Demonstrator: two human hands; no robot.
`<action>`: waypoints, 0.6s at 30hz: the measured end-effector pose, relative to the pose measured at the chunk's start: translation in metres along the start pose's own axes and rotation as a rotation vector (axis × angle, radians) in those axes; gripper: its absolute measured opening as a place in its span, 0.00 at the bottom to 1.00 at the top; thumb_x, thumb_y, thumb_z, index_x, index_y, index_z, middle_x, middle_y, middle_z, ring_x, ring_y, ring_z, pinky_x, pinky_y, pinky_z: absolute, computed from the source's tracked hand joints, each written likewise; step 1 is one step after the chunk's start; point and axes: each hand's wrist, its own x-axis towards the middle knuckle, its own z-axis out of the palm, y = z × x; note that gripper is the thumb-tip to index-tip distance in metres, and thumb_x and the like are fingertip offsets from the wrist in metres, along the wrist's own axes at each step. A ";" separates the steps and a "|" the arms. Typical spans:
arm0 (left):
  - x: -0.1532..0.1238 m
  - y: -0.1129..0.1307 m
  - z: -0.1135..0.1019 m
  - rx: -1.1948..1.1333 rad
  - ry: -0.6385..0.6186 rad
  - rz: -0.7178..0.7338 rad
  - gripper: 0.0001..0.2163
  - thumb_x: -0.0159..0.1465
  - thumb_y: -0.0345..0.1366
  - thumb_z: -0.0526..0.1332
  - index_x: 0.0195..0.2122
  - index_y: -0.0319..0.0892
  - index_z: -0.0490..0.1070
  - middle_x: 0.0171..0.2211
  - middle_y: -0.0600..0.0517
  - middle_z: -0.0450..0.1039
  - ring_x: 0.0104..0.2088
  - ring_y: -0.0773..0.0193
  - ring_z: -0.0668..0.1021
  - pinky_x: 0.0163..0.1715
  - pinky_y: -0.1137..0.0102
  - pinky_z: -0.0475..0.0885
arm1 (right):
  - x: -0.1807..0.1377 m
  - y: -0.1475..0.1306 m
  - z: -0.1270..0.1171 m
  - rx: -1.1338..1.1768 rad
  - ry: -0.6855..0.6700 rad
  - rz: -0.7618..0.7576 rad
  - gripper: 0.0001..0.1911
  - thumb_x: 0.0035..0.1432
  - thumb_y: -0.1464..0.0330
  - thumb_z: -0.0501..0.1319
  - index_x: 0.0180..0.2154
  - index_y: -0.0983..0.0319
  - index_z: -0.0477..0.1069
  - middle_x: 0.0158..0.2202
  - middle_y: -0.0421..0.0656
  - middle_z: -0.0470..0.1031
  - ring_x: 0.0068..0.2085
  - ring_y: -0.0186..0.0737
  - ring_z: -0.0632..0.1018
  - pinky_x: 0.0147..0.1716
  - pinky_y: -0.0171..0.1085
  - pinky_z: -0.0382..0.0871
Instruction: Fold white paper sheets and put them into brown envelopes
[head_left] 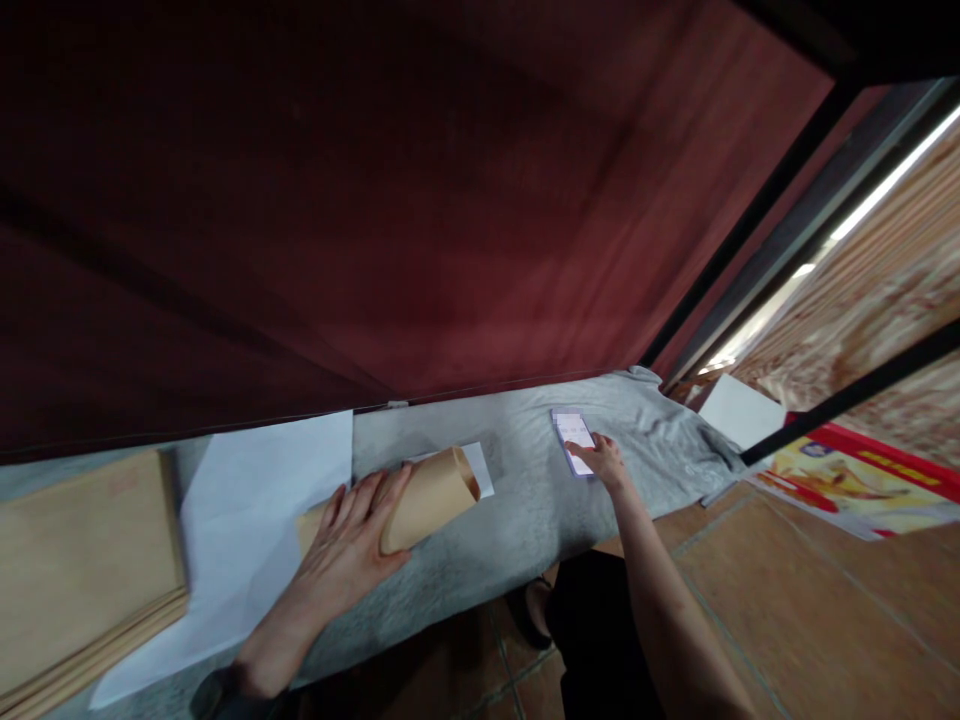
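Note:
My left hand lies across a curled piece of brown kraft paper, its fingers over the top and the thumb along the near side. The paper's right end gapes open like a tube, and a small white sheet shows behind it. A phone with a lit screen rests on the grey cloth further right. My right hand reaches to it, the thumb stretched over the screen and the other fingers beside its right edge. The fingers look apart, and the phone lies flat.
A stack of brown kraft paper or envelopes sits at the left on a large white sheet. Grey cloth covers the bench. Dark red fabric rises behind. A black bar, a white box and a printed carton stand right.

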 end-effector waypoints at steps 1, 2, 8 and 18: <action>0.000 0.000 0.000 -0.001 -0.001 0.001 0.45 0.58 0.43 0.64 0.73 0.53 0.39 0.64 0.45 0.62 0.63 0.46 0.66 0.65 0.47 0.54 | 0.002 -0.003 0.002 -0.019 -0.013 0.020 0.40 0.52 0.46 0.62 0.60 0.61 0.65 0.63 0.57 0.65 0.63 0.61 0.66 0.59 0.55 0.59; -0.001 0.000 0.000 0.000 -0.003 0.002 0.45 0.58 0.43 0.64 0.73 0.52 0.38 0.64 0.45 0.62 0.63 0.46 0.66 0.65 0.47 0.54 | 0.004 -0.006 0.004 -0.029 -0.025 0.037 0.41 0.52 0.45 0.62 0.61 0.61 0.64 0.63 0.57 0.63 0.64 0.61 0.65 0.60 0.56 0.58; -0.002 -0.002 0.000 0.017 -0.006 0.005 0.45 0.58 0.43 0.64 0.73 0.52 0.38 0.64 0.45 0.62 0.63 0.46 0.67 0.64 0.47 0.56 | 0.009 -0.012 0.009 -0.061 -0.051 0.076 0.46 0.51 0.44 0.63 0.65 0.59 0.58 0.65 0.56 0.60 0.66 0.60 0.61 0.62 0.55 0.53; -0.003 -0.003 0.001 0.048 0.029 0.025 0.44 0.58 0.44 0.63 0.72 0.50 0.41 0.65 0.43 0.61 0.63 0.45 0.66 0.65 0.46 0.56 | 0.010 -0.014 0.008 -0.091 -0.053 0.083 0.45 0.51 0.42 0.63 0.63 0.59 0.59 0.64 0.56 0.60 0.65 0.60 0.63 0.61 0.55 0.54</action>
